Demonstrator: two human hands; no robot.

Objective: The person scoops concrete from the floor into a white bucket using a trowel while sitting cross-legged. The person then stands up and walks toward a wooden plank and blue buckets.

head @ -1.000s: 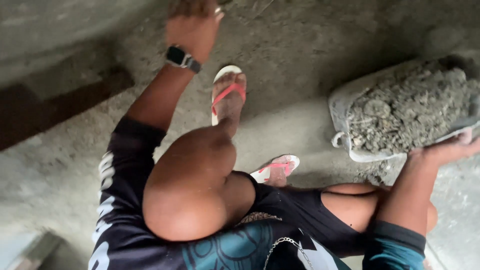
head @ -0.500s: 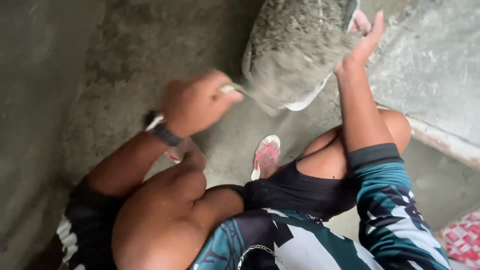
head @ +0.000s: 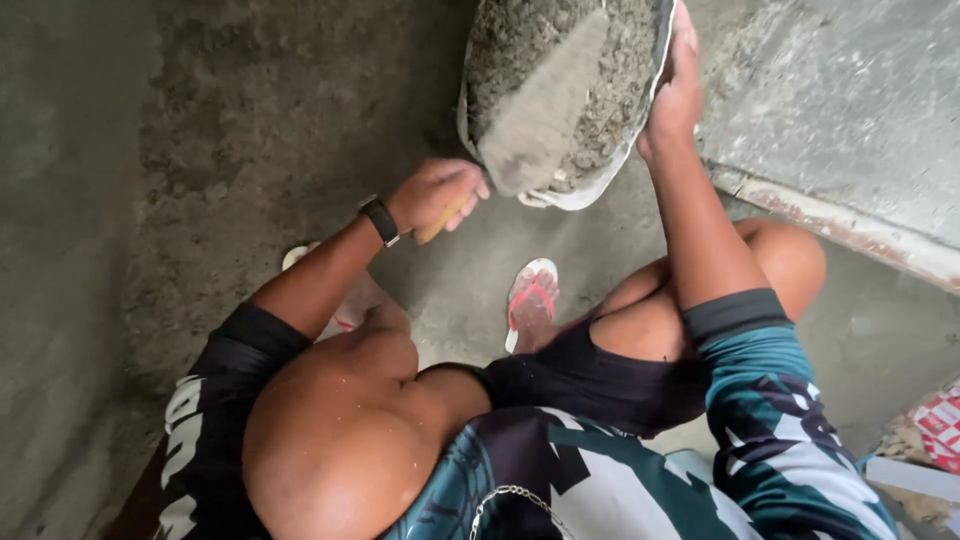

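**Trowel in the mortar tub**

We squat on the concrete floor (head: 480, 290). Our left hand (head: 435, 195) has its grip pressed around the wooden handle of a trowel (head: 540, 110), whose blade lies in the grey mortar. Our right hand (head: 678, 95) clasps the rim of the white tub (head: 590, 190), tilting it toward us. 1 pink sandal (head: 530, 300) sits just below.

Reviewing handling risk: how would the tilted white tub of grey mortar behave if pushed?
Probably heavy: the white tub is packed with grey mortar. Likely to tip back, since the right hand props its rim. The left hand holds a loaded trowel.
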